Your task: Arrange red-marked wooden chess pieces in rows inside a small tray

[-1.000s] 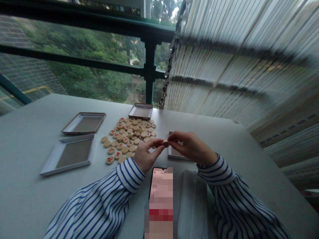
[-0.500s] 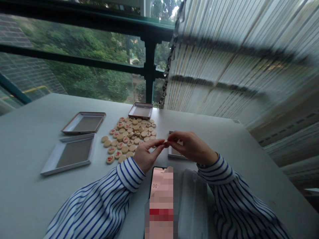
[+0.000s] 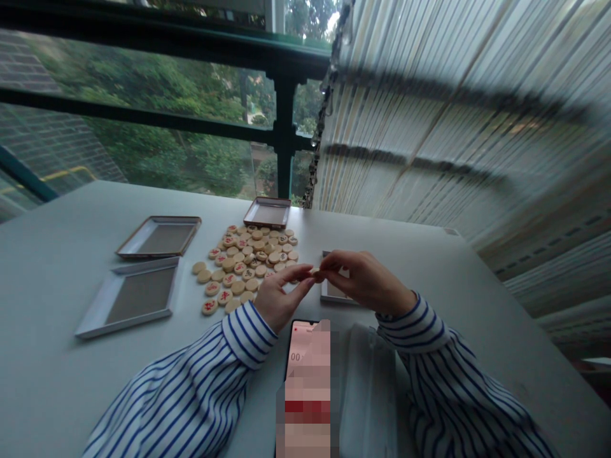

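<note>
Both hands meet above the white table (image 3: 57,267), pinching one round wooden game piece (image 3: 315,273) between their fingertips. My left hand (image 3: 279,296) grips it from the left with thumb and forefinger. My right hand (image 3: 365,280) grips it from the right, fingers curled. Just left of the hands lies a pile of several pale wooden discs (image 3: 248,261), some with red or dark characters. A small tray (image 3: 329,292) sits mostly hidden under my right hand.
Two shallow trays lie at the left, a white-rimmed one (image 3: 128,299) and a brown-rimmed one (image 3: 160,235). A smaller brown tray (image 3: 267,213) sits beyond the discs. A phone (image 3: 298,356) lies near the front edge. Window and blinds stand behind.
The hands have stayed together on the piece, with only slight finger movement. The view has shifted a little.
</note>
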`<state>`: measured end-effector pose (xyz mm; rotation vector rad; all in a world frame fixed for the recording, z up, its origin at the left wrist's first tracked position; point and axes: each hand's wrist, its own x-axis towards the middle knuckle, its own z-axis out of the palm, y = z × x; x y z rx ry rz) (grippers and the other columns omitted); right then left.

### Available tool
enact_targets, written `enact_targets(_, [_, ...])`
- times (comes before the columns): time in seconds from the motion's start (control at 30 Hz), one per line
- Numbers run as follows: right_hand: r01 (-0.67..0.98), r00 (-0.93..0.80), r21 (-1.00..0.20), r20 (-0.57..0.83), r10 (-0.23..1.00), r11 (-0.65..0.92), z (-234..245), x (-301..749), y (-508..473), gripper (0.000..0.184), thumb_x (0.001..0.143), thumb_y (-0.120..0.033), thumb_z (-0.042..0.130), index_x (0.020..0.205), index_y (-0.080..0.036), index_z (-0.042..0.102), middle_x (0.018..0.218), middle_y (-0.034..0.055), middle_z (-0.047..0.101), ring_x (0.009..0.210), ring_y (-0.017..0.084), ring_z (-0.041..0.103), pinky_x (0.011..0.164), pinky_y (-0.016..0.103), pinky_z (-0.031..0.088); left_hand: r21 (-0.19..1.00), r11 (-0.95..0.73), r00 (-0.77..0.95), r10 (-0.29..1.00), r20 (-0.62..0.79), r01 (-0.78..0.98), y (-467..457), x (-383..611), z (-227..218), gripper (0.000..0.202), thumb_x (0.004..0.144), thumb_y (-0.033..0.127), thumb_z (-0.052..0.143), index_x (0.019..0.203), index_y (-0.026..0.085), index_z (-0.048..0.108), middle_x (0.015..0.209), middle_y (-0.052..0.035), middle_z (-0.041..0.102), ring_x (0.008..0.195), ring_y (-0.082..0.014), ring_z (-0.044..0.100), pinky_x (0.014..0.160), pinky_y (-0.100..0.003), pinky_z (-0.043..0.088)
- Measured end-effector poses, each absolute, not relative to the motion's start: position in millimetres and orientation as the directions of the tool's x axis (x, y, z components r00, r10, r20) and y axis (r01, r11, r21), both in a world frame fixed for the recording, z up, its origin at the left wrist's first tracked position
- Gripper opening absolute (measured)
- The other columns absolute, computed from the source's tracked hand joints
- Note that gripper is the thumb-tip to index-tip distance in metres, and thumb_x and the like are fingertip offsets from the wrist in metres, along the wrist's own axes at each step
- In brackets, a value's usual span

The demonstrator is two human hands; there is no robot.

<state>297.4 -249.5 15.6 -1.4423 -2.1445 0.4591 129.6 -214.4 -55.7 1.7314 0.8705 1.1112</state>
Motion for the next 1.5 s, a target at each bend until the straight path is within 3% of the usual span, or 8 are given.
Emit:
enact_targets(0.4, [0.769,-0.316,-0.513,0.214,0.925,0.381,13.9,298.5,-249.2,0.013,0.081,-0.023,0.051,0.087,-0.017,0.061,0.076,0.003,0.067,0.069,0.011,0.06,0.064,0.024,0.043,0.934,-0.356,0.362,0.875,0.32,0.036,-215.1,130.3,-55.7,0.024,0.073,0.029,0.062,0.091,0.013,0.064,0.085,-0.0083,0.07,0.079,-0.0185,0.066,0.077,-0.031,0.053])
enact_targets(0.7, [0.76,-0.338,-0.525,0.184,0.923,0.383,14.0,298.6,-250.3,0.019,0.082,-0.022,0.049,0.097,-0.019,0.06,0.08,0.0026,0.068,0.072,0.011,0.062,0.066,0.024,0.044,0.965,-0.236,0.384,0.885,0.263,-0.116,-211.1,132.2,-64.4,0.024,0.074,0.03,0.061,0.09,0.014,0.064,0.086,-0.0079,0.07,0.082,-0.0188,0.065,0.081,-0.034,0.051])
enact_targets(1.5, [0.829,-0.392,-0.341,0.208,0.896,0.442,12.3,297.7,-251.0,0.017,0.08,-0.029,0.054,0.093,-0.019,0.06,0.081,0.0029,0.065,0.073,0.012,0.058,0.064,0.023,0.041,0.98,-0.185,0.357,0.912,0.201,-0.077,-211.5,133.1,-60.5,0.024,0.071,0.032,0.064,0.087,0.015,0.068,0.082,-0.006,0.071,0.077,-0.0173,0.065,0.074,-0.028,0.052])
